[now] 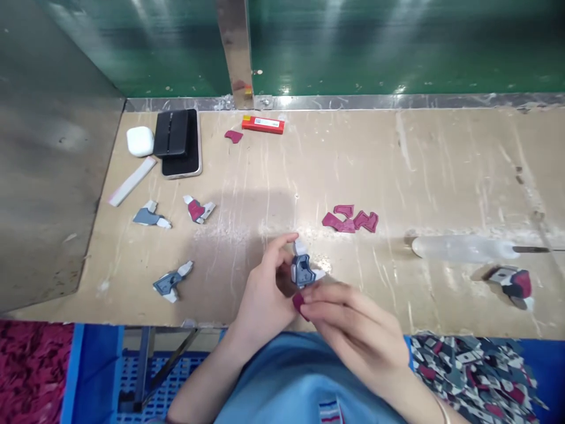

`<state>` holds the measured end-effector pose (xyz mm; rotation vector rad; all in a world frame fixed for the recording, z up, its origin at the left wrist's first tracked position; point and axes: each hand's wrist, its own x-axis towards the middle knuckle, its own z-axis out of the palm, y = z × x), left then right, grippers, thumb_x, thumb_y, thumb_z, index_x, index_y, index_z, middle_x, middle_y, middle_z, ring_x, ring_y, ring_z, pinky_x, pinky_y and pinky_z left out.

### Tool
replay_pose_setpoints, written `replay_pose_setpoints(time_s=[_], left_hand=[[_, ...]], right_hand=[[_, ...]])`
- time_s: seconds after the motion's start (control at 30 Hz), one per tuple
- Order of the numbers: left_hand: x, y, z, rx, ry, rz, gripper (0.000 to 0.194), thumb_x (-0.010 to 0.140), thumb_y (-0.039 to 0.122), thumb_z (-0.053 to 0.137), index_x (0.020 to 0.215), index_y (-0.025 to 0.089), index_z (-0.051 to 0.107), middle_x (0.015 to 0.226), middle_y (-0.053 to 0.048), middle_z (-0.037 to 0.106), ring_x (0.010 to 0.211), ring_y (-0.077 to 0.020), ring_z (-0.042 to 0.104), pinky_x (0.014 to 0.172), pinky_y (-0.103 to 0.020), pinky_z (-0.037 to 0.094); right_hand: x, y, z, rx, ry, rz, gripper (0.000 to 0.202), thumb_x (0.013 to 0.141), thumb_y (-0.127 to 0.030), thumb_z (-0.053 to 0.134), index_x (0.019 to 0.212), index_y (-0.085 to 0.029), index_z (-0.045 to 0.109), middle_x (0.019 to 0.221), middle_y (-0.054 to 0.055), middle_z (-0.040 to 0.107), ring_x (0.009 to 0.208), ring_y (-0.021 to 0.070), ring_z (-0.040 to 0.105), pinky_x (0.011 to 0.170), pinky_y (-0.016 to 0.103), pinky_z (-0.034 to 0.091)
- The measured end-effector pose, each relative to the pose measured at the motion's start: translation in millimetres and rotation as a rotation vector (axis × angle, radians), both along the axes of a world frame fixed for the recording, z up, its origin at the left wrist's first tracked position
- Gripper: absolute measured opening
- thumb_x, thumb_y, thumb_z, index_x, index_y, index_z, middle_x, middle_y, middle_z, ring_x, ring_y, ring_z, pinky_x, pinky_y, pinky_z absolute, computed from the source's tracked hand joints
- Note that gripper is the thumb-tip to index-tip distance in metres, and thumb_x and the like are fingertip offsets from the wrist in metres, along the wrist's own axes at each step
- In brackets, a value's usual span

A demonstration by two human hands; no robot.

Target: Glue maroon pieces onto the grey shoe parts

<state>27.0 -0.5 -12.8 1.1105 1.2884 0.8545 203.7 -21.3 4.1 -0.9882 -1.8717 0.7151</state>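
Near the table's front edge my left hand [269,288] is closed around a small grey and white plastic part [302,270], whose hollow dark face points up. Just below it, my right hand [353,324] pinches a small maroon plastic piece [299,304] between thumb and fingers. The maroon piece is close to the grey part; whether they touch I cannot tell. Beyond my hands lie several loose maroon pieces [344,222]. To the left are a grey and white part [151,215], another with a maroon cover [198,209], and one with its hollow side up [173,282].
A clear bottle with a thin metal tip [463,248] lies at right, beside an assembled part [514,285]. At the back are a red box [263,124], a phone [182,167] and a white case [140,141]. Bins of maroon pieces [35,371] and mixed parts [481,377] stand below.
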Motion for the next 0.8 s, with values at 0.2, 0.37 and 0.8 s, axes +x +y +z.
replay_pose_setpoints(time_s=[0.2, 0.37, 0.8], left_hand=[[0.3, 2.2, -2.4, -0.039, -0.058, 0.059, 0.067, 0.087, 0.037, 0.088, 0.144, 0.028, 0.055, 0.087, 0.006, 0.061, 0.078, -0.0137, 0.062, 0.080, -0.029, 0.054], [-1.1, 0.0, -3.9, 0.035, -0.041, -0.024, 0.065, 0.084, 0.019, 0.080, 0.144, 0.027, 0.056, 0.087, 0.007, 0.061, 0.077, -0.0122, 0.063, 0.079, -0.026, 0.054], [-1.9, -0.6, -2.3, 0.072, 0.066, -0.052, 0.060, 0.082, 0.014, 0.074, 0.139, 0.028, 0.060, 0.088, 0.009, 0.073, 0.080, -0.0122, 0.073, 0.083, -0.024, 0.061]], right_hand=[[4.0, -11.4, -17.2, 0.130, -0.168, 0.101, 0.059, 0.108, -0.003, 0.058, 0.164, -0.022, 0.056, 0.124, 0.006, 0.085, 0.112, 0.0202, 0.083, 0.098, 0.029, 0.072], [15.5, -2.2, -14.9, 0.181, -0.212, 0.005, 0.077, 0.100, 0.004, 0.068, 0.167, -0.029, 0.050, 0.119, 0.007, 0.085, 0.107, 0.0244, 0.085, 0.088, 0.034, 0.075], [8.5, 19.8, -25.0, 0.209, -0.156, -0.024, 0.024, 0.100, 0.000, 0.071, 0.113, -0.018, 0.079, 0.103, 0.006, 0.085, 0.098, 0.0206, 0.080, 0.085, 0.035, 0.072]])
